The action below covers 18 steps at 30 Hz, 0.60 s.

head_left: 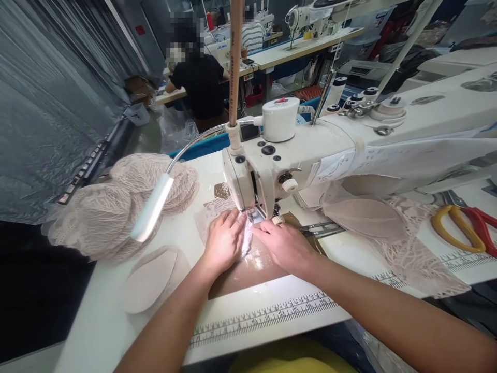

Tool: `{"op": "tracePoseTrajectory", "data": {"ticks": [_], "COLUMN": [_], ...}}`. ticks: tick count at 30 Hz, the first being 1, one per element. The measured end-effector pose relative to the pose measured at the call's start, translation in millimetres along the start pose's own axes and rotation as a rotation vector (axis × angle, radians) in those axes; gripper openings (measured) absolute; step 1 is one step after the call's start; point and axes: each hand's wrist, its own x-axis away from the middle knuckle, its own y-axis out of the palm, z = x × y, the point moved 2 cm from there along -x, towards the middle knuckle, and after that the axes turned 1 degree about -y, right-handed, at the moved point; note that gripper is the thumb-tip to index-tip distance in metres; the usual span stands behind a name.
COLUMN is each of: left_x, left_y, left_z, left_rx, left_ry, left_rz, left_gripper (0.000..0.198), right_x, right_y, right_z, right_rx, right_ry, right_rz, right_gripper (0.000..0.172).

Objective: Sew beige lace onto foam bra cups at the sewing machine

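A white sewing machine point(244, 178) stands over the table, its needle area lit. A small strip of pale lace fabric point(246, 242) lies beneath the needle area, on a shiny brown sheet point(236, 280). My left hand point(223, 241) lies flat on the left side of the lace, fingers stretched towards the needle. On the other side, my right hand point(287, 246) is closed, with thumb and forefinger together at the lace's edge by the presser foot. The fingertips partly hide the lace.
Bundled beige lace point(101, 217) and a pale cup-shaped piece point(151, 282) lie left, below a lamp point(153, 207). More cup pieces point(365, 215), scissors point(460, 228) and tweezers point(320, 228) lie right. A ruler tape point(267, 318) runs along the front edge. A person point(200, 83) sits behind.
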Motion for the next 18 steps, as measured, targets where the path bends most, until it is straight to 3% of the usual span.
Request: {"op": "tracePoseTrajectory", "data": {"ticks": [4, 7, 12, 14, 18], "left_x": [3.6, 12.1, 43.5, 51.4, 46.8], "left_y": [0.3, -10.0, -42.6, -52.0, -52.8], "left_z": [-3.6, -4.2, 9.8, 9.9, -3.4], "left_rx": [-0.029, 0.026, 0.377, 0.498, 0.469], "left_ry": [-0.101, -0.142, 0.123, 0.085, -0.189], "left_rz": [-0.035, -0.111, -0.3, -0.232, 0.004], "left_gripper": [0.043, 0.045, 0.038, 0.034, 0.036], "right_x": [2.7, 4.5, 10.0, 11.5, 11.4], "right_y": [6.2, 6.9, 3.4, 2.5, 2.8], "right_z": [2.1, 5.1, 10.2, 10.4, 7.8], "right_rx": [-0.026, -0.095, -0.269, -0.313, -0.314], "right_ry": [-0.028, -0.04, -0.142, -0.194, -0.287], "right_rz": [0.078, 0.139, 0.225, 0.226, 0.176], "right_gripper": [0.038, 0.037, 0.033, 0.03, 0.028]}}
